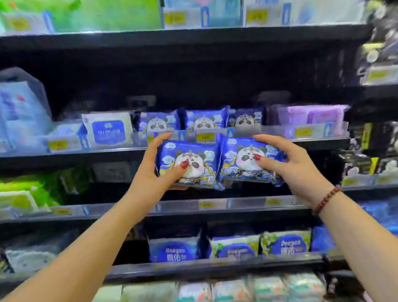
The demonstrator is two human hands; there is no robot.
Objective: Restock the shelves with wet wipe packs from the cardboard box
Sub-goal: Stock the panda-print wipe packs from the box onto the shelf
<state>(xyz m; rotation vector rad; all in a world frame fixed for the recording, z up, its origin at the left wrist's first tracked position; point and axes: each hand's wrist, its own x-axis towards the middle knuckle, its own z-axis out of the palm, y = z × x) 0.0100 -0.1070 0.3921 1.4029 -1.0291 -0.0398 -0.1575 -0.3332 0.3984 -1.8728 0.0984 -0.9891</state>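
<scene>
Now two bare arms are reaching up toward the shelves. Under them, blue and green packs (234, 247) are standing on a lower shelf (202, 267). The left hand (147, 176) is holding a blue panda pack (202, 172) — its fingers (155, 143) are curling over the top edge and its thumb is pressing on the panda's face. The right hand (297, 169), which is wearing a red bead bracelet (325, 200), is gripping a second panda pack (240, 169) the same way, with fingers on top and the thumb on the front. Both packs are hanging in the air side by side, with their inner edges meeting, and they are tipping a little so the fronts are showing. They are sitting just in front of the middle shelf (74, 156), a bit below its yellow price tag (205, 138). Behind that tag, three more panda packs (205, 121) are standing up in a row on the shelf. A white pack (108, 130) with a blue label is standing just to their left — and purple packs (316, 115) are lying to their right.
</scene>
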